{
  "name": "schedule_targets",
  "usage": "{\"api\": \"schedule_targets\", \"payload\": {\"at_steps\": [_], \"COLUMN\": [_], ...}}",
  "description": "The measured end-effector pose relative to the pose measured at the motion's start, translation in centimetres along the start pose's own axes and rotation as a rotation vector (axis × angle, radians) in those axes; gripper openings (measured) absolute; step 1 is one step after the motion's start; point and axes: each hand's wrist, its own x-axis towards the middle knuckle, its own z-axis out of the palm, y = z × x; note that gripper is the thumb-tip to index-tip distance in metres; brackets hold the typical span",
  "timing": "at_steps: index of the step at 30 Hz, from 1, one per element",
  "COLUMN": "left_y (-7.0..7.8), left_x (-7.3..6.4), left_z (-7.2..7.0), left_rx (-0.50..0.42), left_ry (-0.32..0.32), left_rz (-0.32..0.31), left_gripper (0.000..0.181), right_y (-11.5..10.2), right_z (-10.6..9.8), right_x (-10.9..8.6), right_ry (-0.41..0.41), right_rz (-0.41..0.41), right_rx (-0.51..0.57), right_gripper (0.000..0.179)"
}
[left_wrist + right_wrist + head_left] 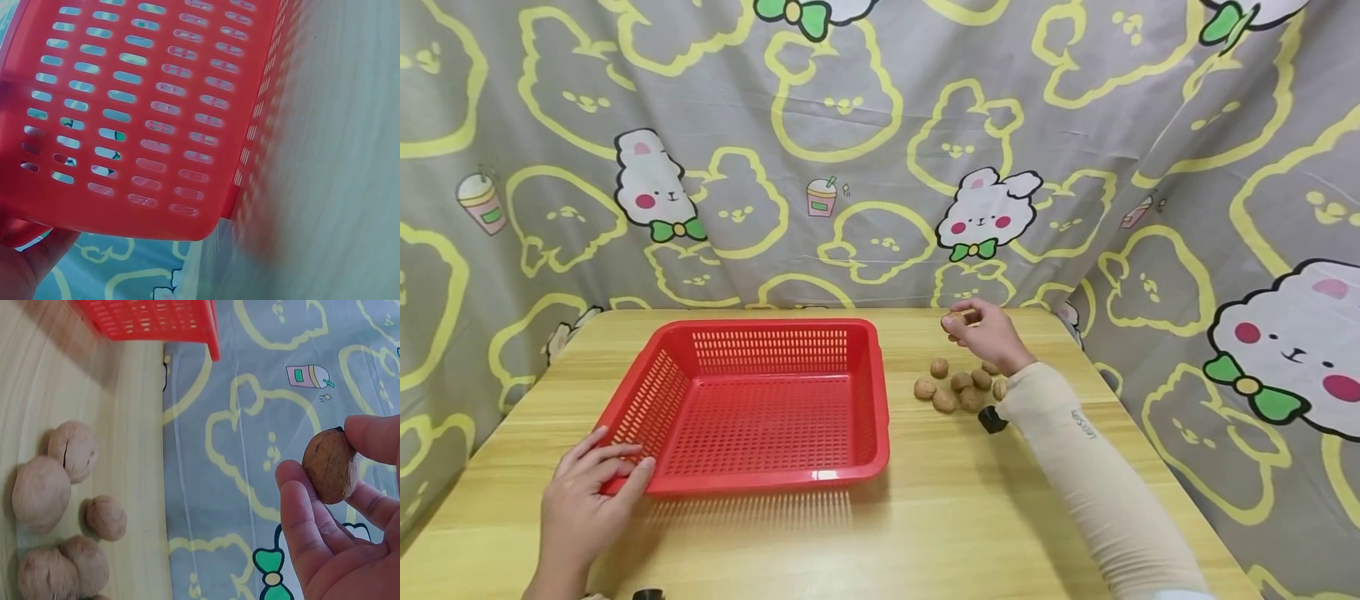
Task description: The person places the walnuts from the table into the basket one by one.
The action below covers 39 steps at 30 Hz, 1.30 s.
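- Left hand (587, 492): at the near left corner of the red plastic basket (767, 482). Fingers lie over the rim and thumb along the near edge, so the grip is closed on the basket's corner.
- Basket: rectangular, slotted sides and a perforated floor, standing upright on the left and middle of the table (925, 533). The table is pale yellow, wood-grained. From where I stand, the basket's near edge throws a slotted shadow on the boards.
- Loose walnuts (972, 399): brown, in a loose group on the table to the right of the basket and apart from it. Several touch one another; one sits a little off by itself on the far side.
- Held walnut (331, 465): raised above the table, beyond the loose group, near the table's far edge as I see it.
- Right hand (988, 329): thumb and fingertips pinched on that single walnut, its shell largely exposed between them.
- Sleeve (1075, 467): cream, on the right forearm, with small dark lettering.
- Curtain (850, 108): grey, spanning the background, printed with yellow outlines, white rabbits wearing green bows, and pink cups.
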Motion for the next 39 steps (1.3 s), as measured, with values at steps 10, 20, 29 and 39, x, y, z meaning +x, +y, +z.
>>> {"api": "schedule_targets", "payload": {"at_steps": [10, 20, 29, 39], "left_y": [-0.1, -0.3, -0.4, -0.6], "left_x": [-0.1, 0.0, -0.1, 0.0], "left_z": [0.1, 0.2, 0.1, 0.3], "left_rx": [-0.006, -0.014, -0.043, -0.053], "left_ry": [0.013, 0.012, 0.034, 0.038], "left_rz": [0.007, 0.003, 0.024, 0.045], "left_gripper": [0.018, 0.019, 0.019, 0.019], "right_y": [-1.2, -2.2, -3.1, -4.4], "right_z": [1.6, 3.3, 5.4, 7.6], "right_x": [0.6, 1.0, 1.6, 1.8], "right_ry": [-0.03, -0.049, -0.075, -0.108], "right_rz": [-0.022, -0.031, -0.058, -0.052], "right_rx": [0.041, 0.053, 0.085, 0.133], "right_gripper": [0.042, 0.042, 0.039, 0.037]}}
